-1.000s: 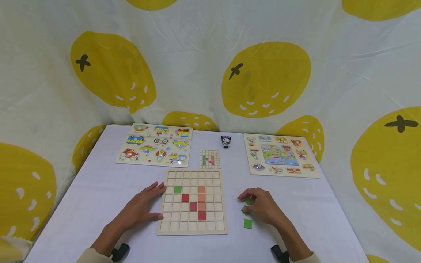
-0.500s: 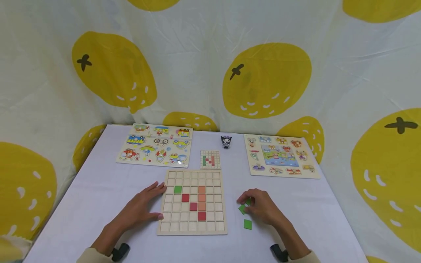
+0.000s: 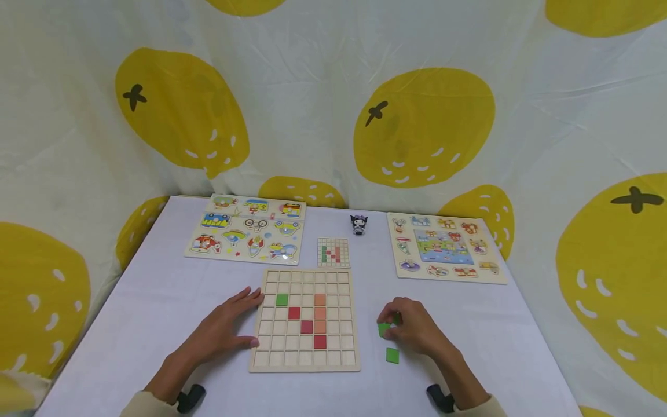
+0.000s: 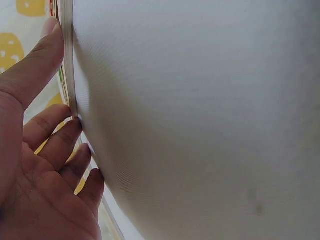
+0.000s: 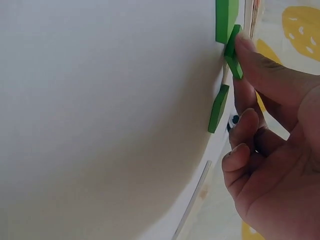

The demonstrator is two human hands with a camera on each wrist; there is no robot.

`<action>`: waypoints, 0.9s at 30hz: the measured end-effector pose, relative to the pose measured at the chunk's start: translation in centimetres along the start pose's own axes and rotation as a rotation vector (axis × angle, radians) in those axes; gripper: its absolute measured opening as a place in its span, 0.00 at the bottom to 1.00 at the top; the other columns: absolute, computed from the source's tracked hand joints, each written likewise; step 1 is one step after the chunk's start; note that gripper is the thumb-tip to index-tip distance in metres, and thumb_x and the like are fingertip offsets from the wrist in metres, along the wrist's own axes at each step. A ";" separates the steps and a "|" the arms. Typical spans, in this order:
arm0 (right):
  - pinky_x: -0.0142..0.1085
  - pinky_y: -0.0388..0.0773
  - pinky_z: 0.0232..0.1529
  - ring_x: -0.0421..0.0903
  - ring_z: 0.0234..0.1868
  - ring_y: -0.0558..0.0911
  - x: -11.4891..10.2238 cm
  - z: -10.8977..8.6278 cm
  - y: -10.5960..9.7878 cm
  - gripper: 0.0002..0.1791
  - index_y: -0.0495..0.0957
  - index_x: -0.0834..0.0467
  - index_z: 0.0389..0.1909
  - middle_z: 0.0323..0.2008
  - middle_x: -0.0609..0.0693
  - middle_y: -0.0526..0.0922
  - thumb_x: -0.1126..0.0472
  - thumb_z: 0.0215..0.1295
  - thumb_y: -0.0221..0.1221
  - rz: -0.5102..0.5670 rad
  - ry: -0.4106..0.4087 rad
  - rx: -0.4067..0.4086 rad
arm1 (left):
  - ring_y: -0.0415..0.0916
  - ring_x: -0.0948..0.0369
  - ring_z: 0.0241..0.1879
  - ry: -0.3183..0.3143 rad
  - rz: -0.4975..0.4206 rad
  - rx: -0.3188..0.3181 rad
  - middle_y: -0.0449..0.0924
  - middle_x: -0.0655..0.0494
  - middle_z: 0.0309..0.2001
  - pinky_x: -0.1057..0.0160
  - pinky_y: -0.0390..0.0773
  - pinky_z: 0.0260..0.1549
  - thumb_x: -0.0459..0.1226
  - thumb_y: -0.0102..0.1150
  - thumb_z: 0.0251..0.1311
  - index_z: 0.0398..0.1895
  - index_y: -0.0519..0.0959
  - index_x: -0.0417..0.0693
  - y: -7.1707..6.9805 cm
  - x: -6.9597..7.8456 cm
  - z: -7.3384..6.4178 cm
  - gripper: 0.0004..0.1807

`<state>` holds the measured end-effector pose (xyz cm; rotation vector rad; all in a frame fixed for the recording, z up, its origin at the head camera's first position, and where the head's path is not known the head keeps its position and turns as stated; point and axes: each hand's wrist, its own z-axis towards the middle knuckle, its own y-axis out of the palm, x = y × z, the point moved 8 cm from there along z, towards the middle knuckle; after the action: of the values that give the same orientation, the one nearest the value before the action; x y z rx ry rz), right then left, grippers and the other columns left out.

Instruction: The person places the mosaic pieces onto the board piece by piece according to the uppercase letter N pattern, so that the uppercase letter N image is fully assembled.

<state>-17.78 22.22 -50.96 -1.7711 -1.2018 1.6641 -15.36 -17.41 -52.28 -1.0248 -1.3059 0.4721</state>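
Observation:
My left hand [image 3: 224, 324] rests along the left edge of a wooden grid board [image 3: 304, 369], its fingertips and thumb touching the rim with relaxed fingers. In the board's squares lie three red tiles [image 3: 306, 327], three orange tiles [image 3: 319, 313] in a column, and one green tile [image 3: 282, 300]. Right of the board, my right hand [image 3: 411, 329] pinches another green tile [image 5: 233, 52] between thumb and fingers, just over the cloth. One loose green tile [image 3: 392, 355] lies nearer me. A further green tile [image 3: 397, 319] is partly hidden under that hand.
A small pattern card [image 3: 333, 253] lies against the board's far edge. Behind it stands a small black-and-white figurine [image 3: 358, 225]. A vehicle puzzle [image 3: 245, 231] lies at back left, a second picture puzzle [image 3: 447, 248] at back right. A fruit-print curtain [image 3: 312, 116] hangs behind the table.
The green tile in my right hand has shifted slightly left and turned from a diagonal to a squarer angle. My left hand stays at the board's edge.

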 end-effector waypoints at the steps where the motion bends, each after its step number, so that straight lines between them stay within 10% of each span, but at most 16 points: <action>1: 0.32 0.72 0.40 0.41 0.37 0.75 0.0 0.0 0.0 0.17 0.87 0.45 0.32 0.31 0.40 0.81 0.68 0.48 0.81 0.000 -0.004 0.006 | 0.56 0.42 0.83 0.004 0.001 0.000 0.65 0.55 0.82 0.29 0.67 0.72 0.49 0.85 0.47 0.80 0.69 0.52 0.0 0.0 0.0 0.55; 27: 0.30 0.68 0.30 0.41 0.28 0.72 -5.7 1.6 2.0 0.14 0.83 0.45 0.36 0.26 0.40 0.77 0.65 0.59 0.76 0.193 -0.066 0.091 | 0.56 0.43 0.84 -0.012 -0.001 0.001 0.64 0.56 0.82 0.31 0.67 0.73 0.48 0.86 0.46 0.80 0.69 0.53 0.0 0.2 0.0 0.55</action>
<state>-18.20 16.13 -49.57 -1.8374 -0.9913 1.8679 -15.35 -17.29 -52.18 -1.0213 -1.3170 0.4790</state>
